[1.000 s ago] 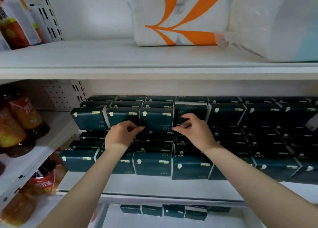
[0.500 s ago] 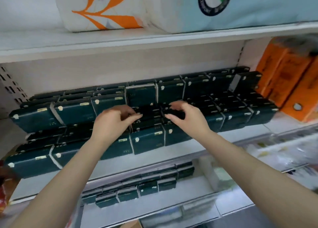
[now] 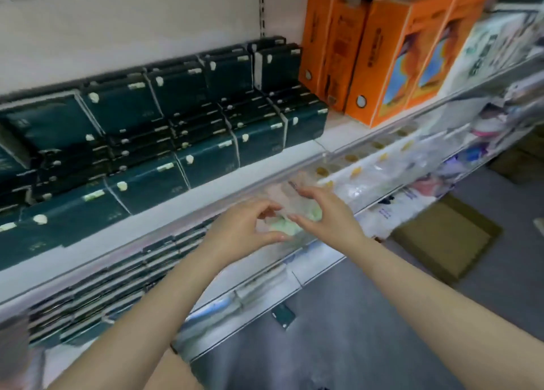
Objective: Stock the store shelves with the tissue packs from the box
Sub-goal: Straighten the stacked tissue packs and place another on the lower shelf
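Restocking pause: left hand (image 3: 244, 230), right hand (image 3: 326, 216) empty, fingers relaxed; next, likely fetch more tissue packs (image 3: 147, 142) from box (image 3: 447, 236), right.

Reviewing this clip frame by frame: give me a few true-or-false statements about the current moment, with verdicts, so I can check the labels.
1. Orange boxes stand to the right of the dark green tissue packs on the same shelf. True.
2. Each hand grips a tissue pack. False: the left hand and the right hand hold nothing; their fingers are loosely curved, in front of the shelf edge.
3. One dark pack lies on the floor below the shelves. True.
4. A cardboard box sits on the floor at the left of the view. False: the cardboard box is on the floor at the right.
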Demonstrator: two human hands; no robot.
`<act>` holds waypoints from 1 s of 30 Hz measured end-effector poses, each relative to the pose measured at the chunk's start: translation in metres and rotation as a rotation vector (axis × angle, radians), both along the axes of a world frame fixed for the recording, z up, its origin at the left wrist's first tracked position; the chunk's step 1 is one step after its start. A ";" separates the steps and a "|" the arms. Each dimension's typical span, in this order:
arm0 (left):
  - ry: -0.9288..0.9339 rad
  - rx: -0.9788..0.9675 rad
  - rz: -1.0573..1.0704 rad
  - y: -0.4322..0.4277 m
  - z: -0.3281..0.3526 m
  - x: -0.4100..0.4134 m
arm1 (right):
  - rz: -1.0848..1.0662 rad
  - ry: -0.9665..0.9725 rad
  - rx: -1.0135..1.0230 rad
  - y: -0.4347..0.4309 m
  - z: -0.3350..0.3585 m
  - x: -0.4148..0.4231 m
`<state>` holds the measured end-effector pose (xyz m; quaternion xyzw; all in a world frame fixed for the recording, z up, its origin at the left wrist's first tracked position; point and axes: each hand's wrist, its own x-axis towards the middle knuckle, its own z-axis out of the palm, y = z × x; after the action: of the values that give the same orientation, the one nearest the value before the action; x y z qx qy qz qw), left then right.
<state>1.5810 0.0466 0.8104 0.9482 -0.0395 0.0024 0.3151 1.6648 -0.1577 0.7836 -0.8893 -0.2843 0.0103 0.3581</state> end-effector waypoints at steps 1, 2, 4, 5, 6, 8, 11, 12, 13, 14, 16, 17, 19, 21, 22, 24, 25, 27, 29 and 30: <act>0.043 0.002 -0.005 -0.013 -0.015 0.005 | -0.001 0.042 -0.035 -0.017 -0.014 0.002; 0.086 -0.005 -0.004 -0.025 -0.031 0.009 | 0.000 0.082 -0.074 -0.034 -0.028 0.004; 0.178 -0.048 0.026 -0.047 -0.070 0.015 | -0.001 0.160 -0.155 -0.067 -0.060 0.007; 0.231 -0.066 0.051 -0.056 -0.090 0.016 | -0.006 0.199 -0.189 -0.081 -0.075 0.007; 0.287 -0.077 0.079 -0.064 -0.110 0.016 | -0.021 0.243 -0.208 -0.093 -0.089 0.007; 0.409 -0.117 0.152 -0.076 -0.153 0.011 | -0.043 0.349 -0.218 -0.111 -0.122 0.004; 0.572 -0.216 0.264 -0.082 -0.209 -0.008 | -0.040 0.499 -0.262 -0.125 -0.167 -0.007; 0.617 -0.237 0.294 -0.081 -0.223 -0.014 | -0.038 0.537 -0.270 -0.128 -0.179 -0.010; 0.665 -0.258 0.328 -0.081 -0.242 -0.018 | -0.031 0.576 -0.275 -0.129 -0.196 -0.010; 0.704 -0.286 0.368 -0.081 -0.261 -0.023 | -0.024 0.617 -0.291 -0.131 -0.213 -0.012; 0.763 -0.325 0.444 -0.082 -0.300 -0.034 | -0.027 0.697 -0.324 -0.135 -0.251 -0.020; 0.789 -0.336 0.480 -0.082 -0.319 -0.040 | -0.040 0.747 -0.333 -0.136 -0.271 -0.026; 0.830 -0.352 0.522 -0.087 -0.365 -0.044 | -0.080 0.833 -0.337 -0.137 -0.321 -0.028; 0.854 -0.355 0.533 -0.089 -0.422 -0.041 | -0.127 0.844 -0.318 -0.133 -0.382 -0.027; 0.867 -0.343 0.538 -0.090 -0.448 -0.038 | -0.145 0.838 -0.311 -0.131 -0.408 -0.028; 0.903 -0.312 0.536 -0.089 -0.502 -0.028 | -0.187 0.865 -0.279 -0.123 -0.459 -0.031; 0.920 -0.304 0.531 -0.090 -0.529 -0.020 | -0.206 0.882 -0.251 -0.119 -0.488 -0.031; 0.928 -0.298 0.542 -0.092 -0.597 -0.011 | -0.229 0.920 -0.206 -0.113 -0.555 -0.034; 0.939 -0.332 0.556 -0.092 -0.658 -0.001 | -0.248 0.950 -0.218 -0.108 -0.609 -0.035; 0.940 -0.339 0.571 -0.090 -0.686 0.003 | -0.238 0.945 -0.241 -0.104 -0.636 -0.034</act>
<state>1.5837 -0.0438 0.1240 0.7568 0.3633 -0.3280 0.4332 1.6308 -0.2616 0.1479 -0.8487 0.0155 0.4038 0.3413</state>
